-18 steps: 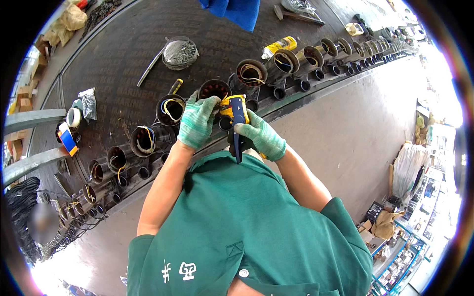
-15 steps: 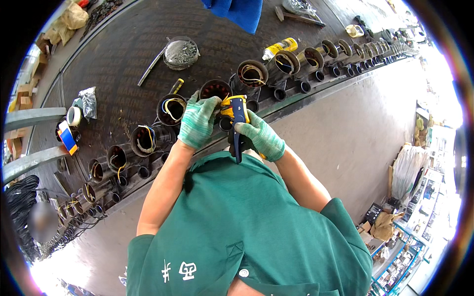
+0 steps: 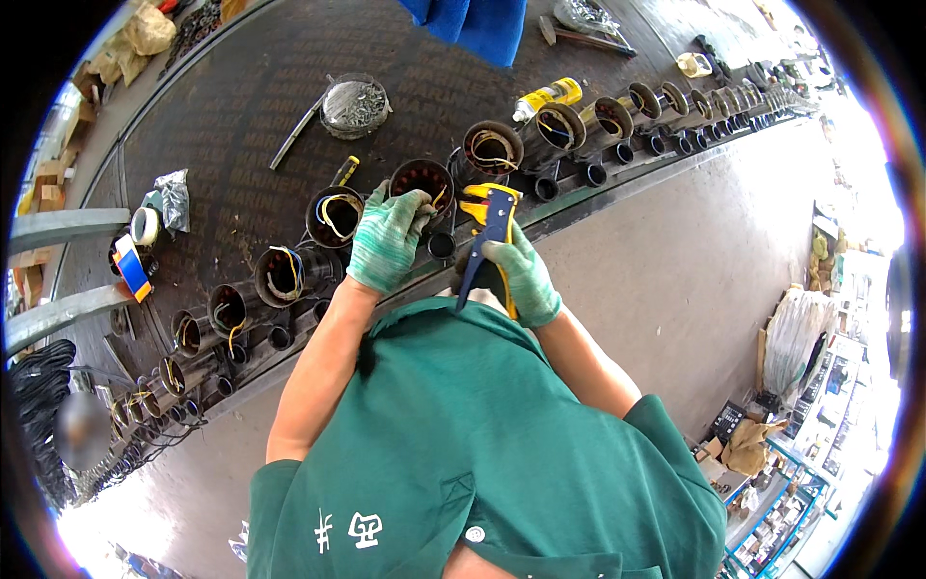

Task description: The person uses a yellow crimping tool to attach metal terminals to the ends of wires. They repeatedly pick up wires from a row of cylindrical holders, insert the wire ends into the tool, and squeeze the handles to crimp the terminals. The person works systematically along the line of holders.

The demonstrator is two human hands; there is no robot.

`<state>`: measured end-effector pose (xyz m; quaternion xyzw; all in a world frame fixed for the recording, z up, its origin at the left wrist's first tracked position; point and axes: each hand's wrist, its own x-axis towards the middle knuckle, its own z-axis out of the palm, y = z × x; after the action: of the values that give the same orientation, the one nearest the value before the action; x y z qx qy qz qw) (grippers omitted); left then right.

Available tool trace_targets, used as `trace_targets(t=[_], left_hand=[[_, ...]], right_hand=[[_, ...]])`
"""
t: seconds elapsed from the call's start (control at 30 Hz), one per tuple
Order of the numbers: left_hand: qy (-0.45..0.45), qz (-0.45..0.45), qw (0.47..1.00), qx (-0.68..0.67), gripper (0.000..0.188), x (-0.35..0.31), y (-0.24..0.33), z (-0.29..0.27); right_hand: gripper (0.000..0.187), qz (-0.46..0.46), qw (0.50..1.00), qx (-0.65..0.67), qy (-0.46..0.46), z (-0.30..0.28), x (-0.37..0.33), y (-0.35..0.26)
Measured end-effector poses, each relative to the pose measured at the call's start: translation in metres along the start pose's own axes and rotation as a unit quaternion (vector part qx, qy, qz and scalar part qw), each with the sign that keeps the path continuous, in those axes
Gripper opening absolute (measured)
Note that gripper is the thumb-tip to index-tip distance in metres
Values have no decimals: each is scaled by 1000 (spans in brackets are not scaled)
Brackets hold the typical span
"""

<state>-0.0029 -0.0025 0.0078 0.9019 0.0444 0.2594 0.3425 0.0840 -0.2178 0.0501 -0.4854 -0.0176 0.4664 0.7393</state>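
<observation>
My left hand [image 3: 386,243], in a green-and-white knit glove, is closed at the near rim of a dark metal tube [image 3: 422,177] with a reddish-brown ring inside. A thin yellow wire [image 3: 442,197] comes out of this tube to its pinched fingertips. My right hand [image 3: 526,275], gloved alike, grips a wire stripper [image 3: 497,227] with dark blue and yellow handles. The stripper's yellow head points away from me, to the right of the tube and apart from the wire. Beside my left hand stands another tube [image 3: 335,214] with yellow, white and blue wires coiled in its mouth.
Similar tubes line the edge of the dark table [image 3: 241,125] on both sides. On it lie a yellow-handled tool [image 3: 345,171], a round dish of small metal pieces [image 3: 354,106], a metal rod [image 3: 297,133], a yellow bottle [image 3: 548,97], a hammer [image 3: 588,39] and blue cloth [image 3: 473,24].
My right hand has drawn the wire stripper to the right, off the wire by my left fingertips. The left hand stays nearly in place at the tube's rim.
</observation>
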Motion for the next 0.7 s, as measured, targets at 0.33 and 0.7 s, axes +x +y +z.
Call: trace_targets(t=[0.33, 0.7], left_hand=[[31, 2, 996, 82, 41, 34, 31, -15], [-334, 40, 898, 283, 28, 166, 41, 39]], right_hand=[[58, -11, 998, 35, 50, -33, -13, -19], [57, -28, 998, 42, 33, -81, -8, -30]])
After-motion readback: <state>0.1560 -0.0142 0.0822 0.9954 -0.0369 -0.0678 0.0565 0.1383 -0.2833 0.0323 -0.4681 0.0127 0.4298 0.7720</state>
